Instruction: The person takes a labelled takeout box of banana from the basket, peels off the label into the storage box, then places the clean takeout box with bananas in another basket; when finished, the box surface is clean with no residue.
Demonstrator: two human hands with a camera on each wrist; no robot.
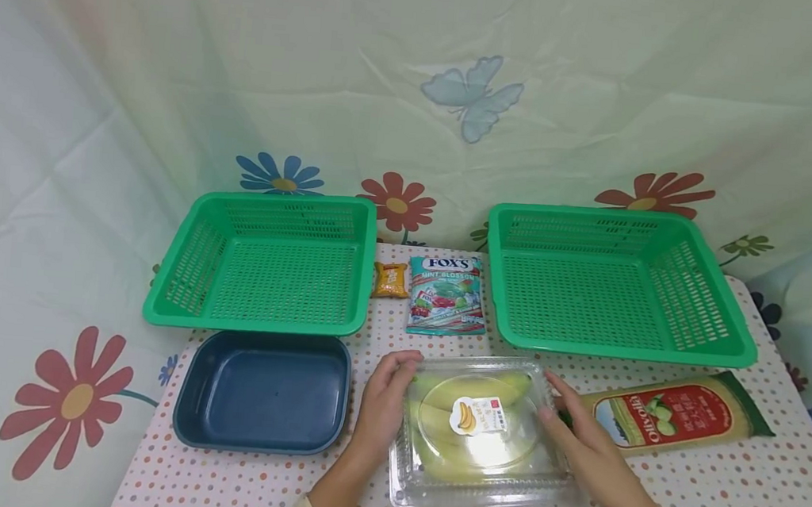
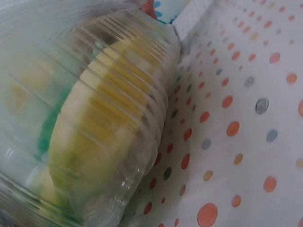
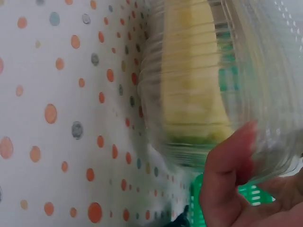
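A clear plastic clamshell box [image 1: 422, 497] with bananas [image 1: 450, 464] inside lies between my hands near the table's front. A white label with a banana picture sits on its lid. My left hand [image 1: 381, 403] grips the box's left side, its fingers at the far left corner. On the right side my right hand [image 1: 587, 443] holds the box by its edge. The right wrist view shows that hand's thumb [image 3: 227, 165] bent against the clear wall. In the left wrist view the bananas [image 2: 104, 104] show through the ribbed side; the left hand is out of that view.
Two green baskets [image 1: 257, 328] [image 1: 620, 351] stand at the back. Between them lie a teal Fox's candy bag [image 1: 448, 297] and a small orange packet [image 1: 391, 280]. A dark blue tray [image 1: 262, 393] is at left, an Olivoilà pasta pack [image 1: 680, 414] at right.
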